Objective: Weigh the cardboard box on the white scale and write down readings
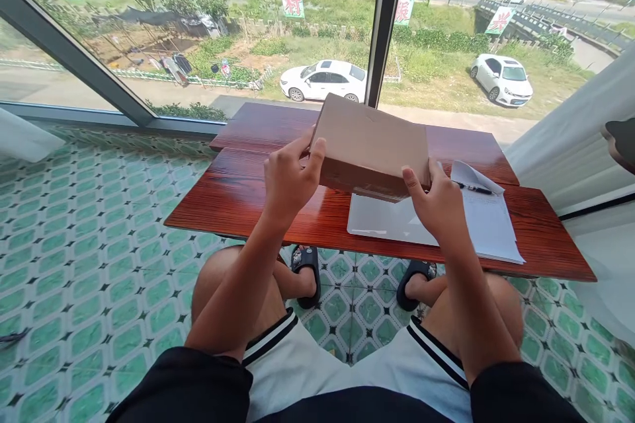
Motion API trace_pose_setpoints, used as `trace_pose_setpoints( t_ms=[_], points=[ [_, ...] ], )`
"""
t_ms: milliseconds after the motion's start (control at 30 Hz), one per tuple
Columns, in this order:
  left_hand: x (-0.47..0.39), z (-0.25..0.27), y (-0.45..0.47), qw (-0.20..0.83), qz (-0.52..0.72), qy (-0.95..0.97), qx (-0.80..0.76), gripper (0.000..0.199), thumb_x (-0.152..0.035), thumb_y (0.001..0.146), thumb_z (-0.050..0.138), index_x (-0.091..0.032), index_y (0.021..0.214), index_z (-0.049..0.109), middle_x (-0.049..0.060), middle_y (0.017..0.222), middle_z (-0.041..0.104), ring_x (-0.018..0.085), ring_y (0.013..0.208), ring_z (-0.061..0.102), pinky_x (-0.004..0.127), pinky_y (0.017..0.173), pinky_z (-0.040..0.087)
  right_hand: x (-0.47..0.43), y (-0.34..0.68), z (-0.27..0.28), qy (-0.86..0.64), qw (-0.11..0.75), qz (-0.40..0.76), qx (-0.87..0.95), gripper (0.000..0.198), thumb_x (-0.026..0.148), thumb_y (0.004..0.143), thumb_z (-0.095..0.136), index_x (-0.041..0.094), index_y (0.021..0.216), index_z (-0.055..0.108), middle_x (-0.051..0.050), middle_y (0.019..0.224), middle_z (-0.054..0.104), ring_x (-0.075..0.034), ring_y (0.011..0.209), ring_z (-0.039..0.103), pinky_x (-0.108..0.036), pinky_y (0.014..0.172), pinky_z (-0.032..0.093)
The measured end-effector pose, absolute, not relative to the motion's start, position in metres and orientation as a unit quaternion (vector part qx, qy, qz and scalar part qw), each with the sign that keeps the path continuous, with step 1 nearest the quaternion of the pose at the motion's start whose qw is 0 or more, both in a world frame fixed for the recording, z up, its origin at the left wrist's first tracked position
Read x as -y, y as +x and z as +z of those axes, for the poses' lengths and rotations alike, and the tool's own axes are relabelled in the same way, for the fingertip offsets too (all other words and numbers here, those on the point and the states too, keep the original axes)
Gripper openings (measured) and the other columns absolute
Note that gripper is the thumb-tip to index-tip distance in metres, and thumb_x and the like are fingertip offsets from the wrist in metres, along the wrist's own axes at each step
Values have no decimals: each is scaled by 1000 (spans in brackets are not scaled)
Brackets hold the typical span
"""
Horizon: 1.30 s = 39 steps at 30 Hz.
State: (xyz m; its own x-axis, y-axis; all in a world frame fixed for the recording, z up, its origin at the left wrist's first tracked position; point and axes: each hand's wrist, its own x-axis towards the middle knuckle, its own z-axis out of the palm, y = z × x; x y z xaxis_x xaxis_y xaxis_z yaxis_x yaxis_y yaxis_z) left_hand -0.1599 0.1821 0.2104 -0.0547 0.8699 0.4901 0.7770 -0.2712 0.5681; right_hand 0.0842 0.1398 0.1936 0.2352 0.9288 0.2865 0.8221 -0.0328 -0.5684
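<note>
A brown cardboard box (372, 135) is held up in front of me, tilted, above the dark red wooden table (238, 192). My left hand (292, 172) grips its left end, thumb on the near edge and fingers behind. At the right end my right hand (439, 195) clasps the box the same way. Below the box and partly covered by my right hand lies a flat silvery-white sheet-like object (381, 219). Beside it on the right are white papers (489, 228) with a curled top page and a black pen (473, 189) on them.
The table stands against a large window with a dark frame (384, 26). White curtains (570, 106) hang at the right. Below the table are my knees and sandals (307, 274) on a green tiled floor (109, 264). A dark object (620, 142) juts in at the right edge.
</note>
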Motion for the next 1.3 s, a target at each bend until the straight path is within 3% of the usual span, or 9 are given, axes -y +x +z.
trace_pose_setpoints(
  t_ms=[267,400,633,900,1300],
  points=[
    [-182,218,-180,-22,402,645,-650,47,-44,102,39,-24,128,73,9,87,75,22,84,66,31,77,40,-152,62,168,-547,482,359,583,79,69,88,62,17,147,50,-11,117,74,-26,98,71,-36,82,57],
    [-181,222,-188,-55,393,634,-664,45,-42,100,39,-27,127,73,8,83,72,24,86,64,33,76,39,-156,50,157,-495,511,424,561,85,63,85,70,17,152,44,-11,123,73,-27,108,71,-36,91,59],
    [-180,230,-199,-59,354,627,-692,44,-36,98,40,-28,125,74,8,84,71,25,87,64,33,75,37,-161,40,139,-454,521,477,544,98,59,83,74,12,159,34,-11,135,69,-28,123,66,-39,107,56],
    [-184,231,-207,-23,317,620,-717,39,-38,99,39,-27,106,76,9,86,70,30,95,66,36,84,40,-161,32,130,-449,495,512,539,103,63,84,71,8,161,29,-13,136,67,-30,127,64,-47,112,53],
    [-193,221,-222,13,301,628,-717,46,-41,97,40,-25,125,72,12,114,75,35,114,65,41,96,45,-161,27,121,-446,471,510,565,95,64,90,64,18,164,26,-9,144,62,-29,136,58,-49,116,49]
  ],
)
